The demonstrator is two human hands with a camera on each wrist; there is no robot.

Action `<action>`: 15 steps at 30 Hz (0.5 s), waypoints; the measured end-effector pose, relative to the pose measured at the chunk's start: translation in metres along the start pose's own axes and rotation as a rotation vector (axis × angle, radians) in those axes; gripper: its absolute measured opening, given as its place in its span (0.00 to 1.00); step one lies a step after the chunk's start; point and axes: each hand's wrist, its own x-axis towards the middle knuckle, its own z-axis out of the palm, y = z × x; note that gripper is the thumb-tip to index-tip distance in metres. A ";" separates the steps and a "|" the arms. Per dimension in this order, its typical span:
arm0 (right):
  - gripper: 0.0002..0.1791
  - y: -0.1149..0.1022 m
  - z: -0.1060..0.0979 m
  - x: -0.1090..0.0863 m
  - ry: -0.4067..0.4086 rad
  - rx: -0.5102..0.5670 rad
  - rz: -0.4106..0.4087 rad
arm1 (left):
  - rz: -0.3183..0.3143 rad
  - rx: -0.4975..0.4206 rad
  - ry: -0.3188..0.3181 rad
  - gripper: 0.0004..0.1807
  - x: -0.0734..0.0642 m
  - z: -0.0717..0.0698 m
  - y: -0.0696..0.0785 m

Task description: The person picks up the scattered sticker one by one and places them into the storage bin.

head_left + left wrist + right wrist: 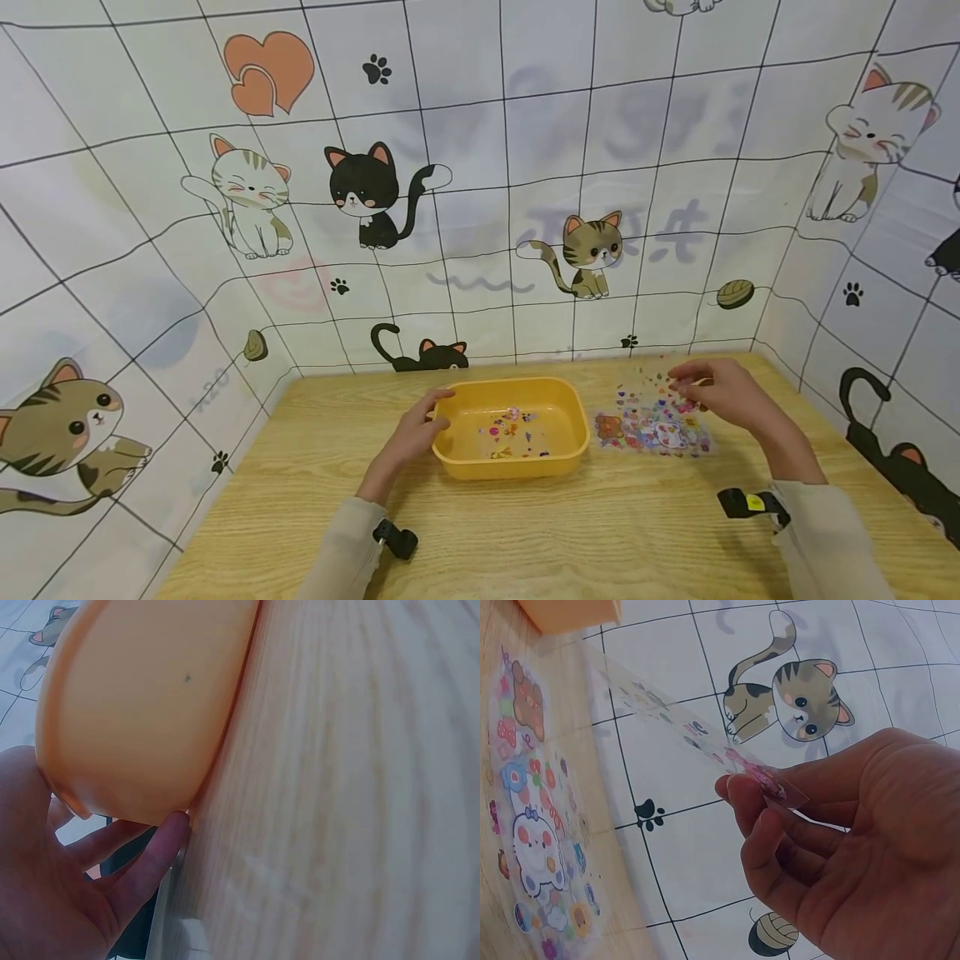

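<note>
In the head view, a yellow plastic basin (510, 468) stands on the wooden table, with several small colourful stickers (512, 429) inside. My left hand (412, 429) holds the basin's left end by the rim. The left wrist view shows that hand (82, 862) at the outer wall (150, 712), fingertips low near the table. To the right, my right hand (720, 392) pinches the corner of a clear sticker sheet (697, 731) between thumb and fingers and keeps it raised at a slant. Beneath it lies another sticker sheet (536, 847), printed with a bear and a white bunny.
The wooden table (510, 542) ends at a white, cat-printed sheet (480, 192) hanging behind it and along both sides. Black wrist cameras (396, 539) are strapped over both sleeves. Right of the basin, the flat sticker sheet (652, 437) lies close to its wall.
</note>
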 end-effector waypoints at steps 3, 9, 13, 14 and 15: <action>0.18 -0.001 0.001 0.000 0.002 -0.004 -0.010 | 0.002 -0.001 -0.003 0.27 -0.001 0.000 0.000; 0.18 -0.003 0.003 0.001 0.019 -0.016 -0.020 | 0.006 -0.005 -0.002 0.27 0.000 0.000 0.000; 0.18 -0.005 0.003 0.002 0.033 -0.020 -0.036 | 0.004 -0.010 -0.002 0.27 0.000 0.000 0.001; 0.18 -0.006 0.003 0.002 0.035 -0.021 -0.041 | 0.005 -0.009 -0.001 0.27 0.000 0.000 0.001; 0.18 -0.007 0.003 0.002 0.037 -0.024 -0.043 | 0.005 -0.006 0.000 0.27 0.000 0.000 0.001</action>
